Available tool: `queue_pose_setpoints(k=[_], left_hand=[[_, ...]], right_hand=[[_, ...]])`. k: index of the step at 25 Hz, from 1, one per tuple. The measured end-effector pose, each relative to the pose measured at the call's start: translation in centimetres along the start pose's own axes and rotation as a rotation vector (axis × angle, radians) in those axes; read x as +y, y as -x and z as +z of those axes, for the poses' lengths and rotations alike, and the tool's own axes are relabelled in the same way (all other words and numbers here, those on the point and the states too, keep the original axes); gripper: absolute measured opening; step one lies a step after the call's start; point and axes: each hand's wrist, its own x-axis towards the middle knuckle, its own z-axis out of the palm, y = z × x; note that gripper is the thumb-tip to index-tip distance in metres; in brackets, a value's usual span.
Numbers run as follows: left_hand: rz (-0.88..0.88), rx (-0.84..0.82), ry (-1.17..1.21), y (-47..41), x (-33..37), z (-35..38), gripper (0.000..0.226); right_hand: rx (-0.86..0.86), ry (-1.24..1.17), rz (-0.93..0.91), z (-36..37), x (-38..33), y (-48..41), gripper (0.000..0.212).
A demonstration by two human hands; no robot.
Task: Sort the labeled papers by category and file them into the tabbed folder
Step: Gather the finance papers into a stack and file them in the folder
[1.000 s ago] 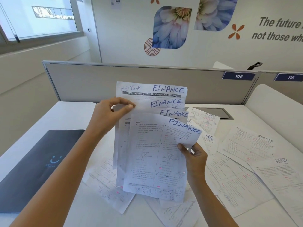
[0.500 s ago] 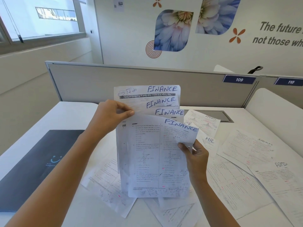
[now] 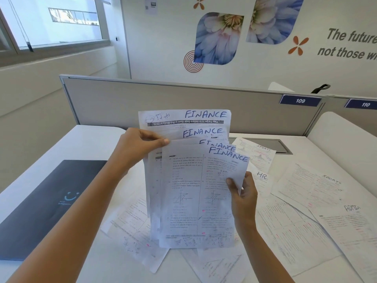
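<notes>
A: Hands?
B: Both gripping. The left hand (image 3: pixel 135 147) pinches the top-left edge of the FINANCE stack (image 3: pixel 189 193), and the right hand (image 3: pixel 243 198) pinches the front sheet's right edge, thumb in front.

A: Where's the stack?
B: Held upright to the right of the folder (image 3: pixel 47 201), over loose sheets on the desk (image 3: pixel 91 139). Can't tell if its bottom edge touches them. The folder lies flat and closed, well apart from the stack.

A: Step in hand?
B: Probably squaring up the finance group before filing — four labels show, staggered, so the sheets aren't aligned yet.

A: How to do it well?
B: The person should ease both pinches and tap the bottom edge on bare desk nearer the folder. The loose sheets would likely slide under it. Labels should stay at the top, all facing forward. One hand then has to let go to open the folder, so the other needs a firm pinch or the thin paper will fan out.

A: The rest?
B: The HR sheet (image 3: pixel 262 176), SPORTS sheet (image 3: pixel 318 186) and ADMIN sheet (image 3: pixel 350 221) lie flat, farther right of the folder than the stack — not filed yet.
</notes>
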Motion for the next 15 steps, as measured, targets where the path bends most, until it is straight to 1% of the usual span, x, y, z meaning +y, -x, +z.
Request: queue_pose_setpoints(k=[2, 5, 6, 8, 9, 11, 15], left_hand=[[-0.118, -0.104, 0.133, -0.1, 0.3, -0.4, 0.009], [-0.217, -0.193, 0.202, -0.2, 0.6, -0.9, 0.011], [-0.234, -0.226, 0.216, -0.1, 0.8, -1.0, 0.020], [-0.252, -0.294, 0.233, -0.1, 0.9, -1.3, 0.054], [-0.255, -0.318, 0.231, -0.2, 0.9, -1.4, 0.066], [-0.251, -0.360, 0.229, -0.4, 0.8, -1.6, 0.075], [-0.262, -0.417, 0.218, -0.6, 0.9, -1.9, 0.079]], right_hand=[[-0.003, -0.017, -0.013, 0.0, 0.0, 0.0, 0.019], [0.001, -0.016, -0.009, 0.0, 0.2, -0.1, 0.024], [0.002, -0.015, -0.008, 0.1, 0.3, -0.1, 0.026], [0.010, -0.013, -0.003, 0.0, 0.5, -0.2, 0.027], [0.012, -0.009, -0.004, 0.0, 0.6, -0.2, 0.026], [0.012, 0.005, -0.002, -0.1, 0.8, -0.3, 0.024], [0.013, 0.038, 0.012, -0.2, 0.9, -0.3, 0.023]])
